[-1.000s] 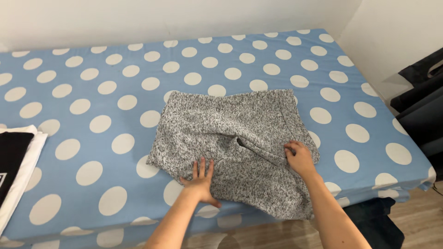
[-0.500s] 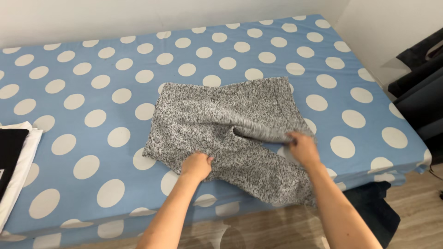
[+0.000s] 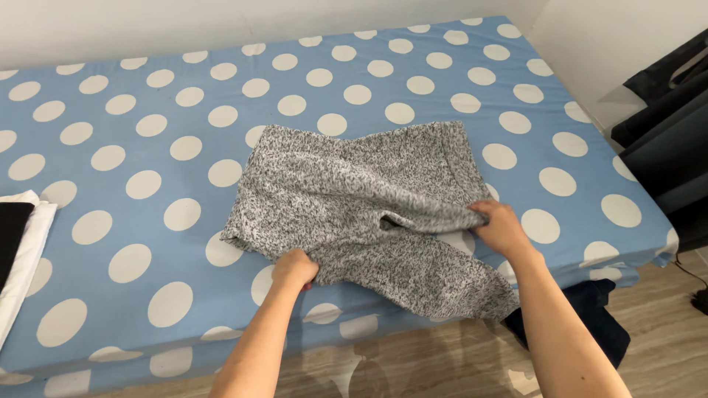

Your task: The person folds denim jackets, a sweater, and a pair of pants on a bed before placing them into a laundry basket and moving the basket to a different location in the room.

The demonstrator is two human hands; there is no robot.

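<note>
— Fingers (image 3: 293, 267) of both hands are closed on the grey knit cloth (image 3: 354, 199), near the bed (image 3: 147, 147) edge.
— Is it folded?
— Only partly — one near flap is lifted, the rest is left.

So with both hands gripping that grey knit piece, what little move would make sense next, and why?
Probably lift the near edge and carry it toward the far edge. The left hand and right hand both pinch the grey knit garment, and its lower right part hangs over the edge of the polka-dot bed, so a fold away seems likely.
</note>
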